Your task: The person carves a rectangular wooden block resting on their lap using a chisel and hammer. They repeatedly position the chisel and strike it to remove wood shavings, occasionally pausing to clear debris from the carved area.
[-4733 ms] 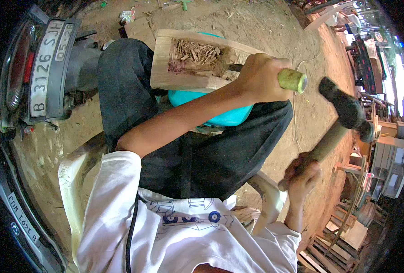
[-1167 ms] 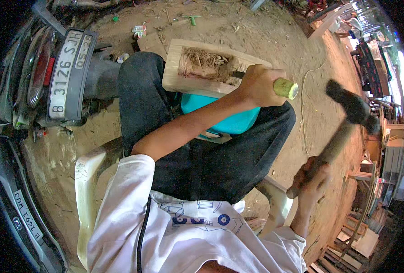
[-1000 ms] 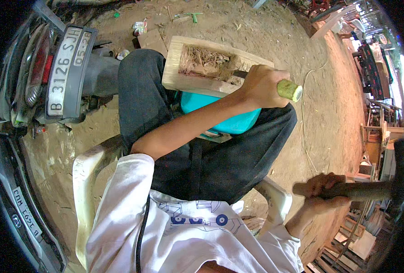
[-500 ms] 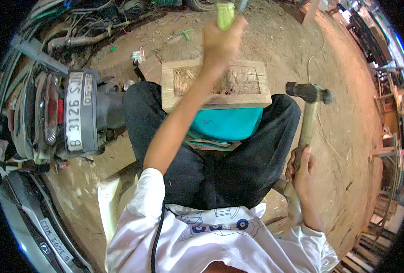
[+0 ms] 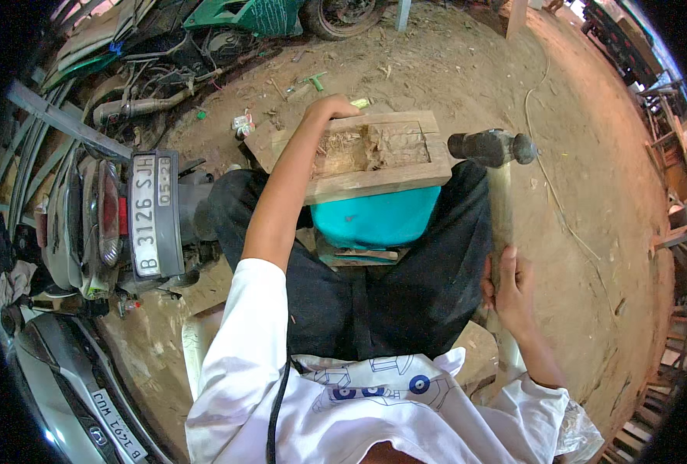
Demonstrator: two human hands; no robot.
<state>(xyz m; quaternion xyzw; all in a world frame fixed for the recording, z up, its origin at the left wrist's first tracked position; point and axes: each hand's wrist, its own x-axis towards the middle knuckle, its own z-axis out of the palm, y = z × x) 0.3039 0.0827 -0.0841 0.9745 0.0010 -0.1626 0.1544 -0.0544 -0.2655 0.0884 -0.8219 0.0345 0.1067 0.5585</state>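
My left hand [image 5: 332,107] is closed at the far left edge of a pale wooden block [image 5: 374,182]. A yellow-green handle [image 5: 360,103] pokes out past its fingers; it looks like a chisel's, its blade hidden. The block has a rectangular recess cut into its top, with rough, splintered wood inside. It rests tilted on a turquoise support [image 5: 378,220] between my knees. Out to the right, my right hand [image 5: 509,286] is wrapped round the wooden handle of a hammer [image 5: 499,197]. The dark metal hammer head points up, just right of the block and apart from it.
A motorcycle's rear end [image 5: 154,216] stands close on the left, with a grey car [image 5: 88,394] below it. A green motorcycle [image 5: 243,19] is at the far side. A thin cord [image 5: 552,185] lies on the dirt floor [image 5: 591,232] at right; wooden pieces line the right rim.
My left hand has come down from above the block to its far left edge, with the chisel. The block has turned and tilted. The hammer has shifted slightly left.
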